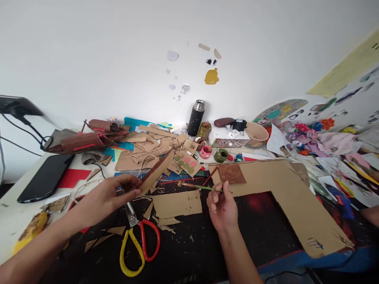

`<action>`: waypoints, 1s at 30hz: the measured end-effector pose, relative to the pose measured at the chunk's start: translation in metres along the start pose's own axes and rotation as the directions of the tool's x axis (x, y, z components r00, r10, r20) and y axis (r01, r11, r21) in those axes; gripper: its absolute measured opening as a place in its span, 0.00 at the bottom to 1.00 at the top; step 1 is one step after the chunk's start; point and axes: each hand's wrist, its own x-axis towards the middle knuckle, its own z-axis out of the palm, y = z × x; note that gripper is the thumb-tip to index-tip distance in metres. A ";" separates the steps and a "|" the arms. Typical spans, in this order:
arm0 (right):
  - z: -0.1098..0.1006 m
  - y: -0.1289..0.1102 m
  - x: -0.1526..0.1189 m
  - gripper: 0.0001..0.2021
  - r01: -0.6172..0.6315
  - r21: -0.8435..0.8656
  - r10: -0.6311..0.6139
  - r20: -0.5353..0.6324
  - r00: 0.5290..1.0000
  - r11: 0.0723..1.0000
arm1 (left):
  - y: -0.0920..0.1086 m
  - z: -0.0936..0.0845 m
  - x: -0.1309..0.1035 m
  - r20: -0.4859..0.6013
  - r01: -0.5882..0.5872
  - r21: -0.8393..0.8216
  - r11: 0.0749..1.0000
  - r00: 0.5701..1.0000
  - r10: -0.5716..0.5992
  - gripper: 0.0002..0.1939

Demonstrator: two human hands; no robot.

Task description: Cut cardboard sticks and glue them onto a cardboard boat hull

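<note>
Between the thumb and fingers of my left hand (122, 193) is a cardboard strip (158, 173), tilted up to the right, with brown paint along one face. My right hand (222, 207) holds a paintbrush (201, 186) with a green handle, its brown-stained tip pointing left. Under the brush lies a cardboard rectangle (177, 204) on the dark work surface. Scissors (137, 232) with one yellow and one red handle rest below my left hand. A brown-painted square (232, 173) sits on a large L-shaped cardboard sheet (284, 185) beyond my right hand.
Open paint jars, one pink (206, 152) and one green (221, 155), stand behind the cardboard. A black flask (196, 118) is near the wall. Cardboard scraps (154, 144) are heaped at the back. A phone (45, 177) lies left; part of another person's hand (371, 215) shows right.
</note>
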 end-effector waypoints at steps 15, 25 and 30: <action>0.058 0.002 -0.007 0.28 0.165 -0.181 -0.151 0.087 0.985 0.969 | 0.027 -0.011 -0.022 0.109 0.159 -0.464 0.871 0.987 -0.122 0.22; 0.059 0.003 -0.013 0.29 0.129 -0.149 -0.112 0.115 0.987 0.980 | 0.026 -0.006 -0.021 0.073 0.173 -0.467 0.867 0.985 -0.157 0.25; 0.059 0.009 -0.007 0.30 0.115 -0.185 -0.105 0.066 0.992 0.976 | 0.027 -0.004 -0.025 0.120 0.178 -0.494 0.851 0.983 -0.136 0.27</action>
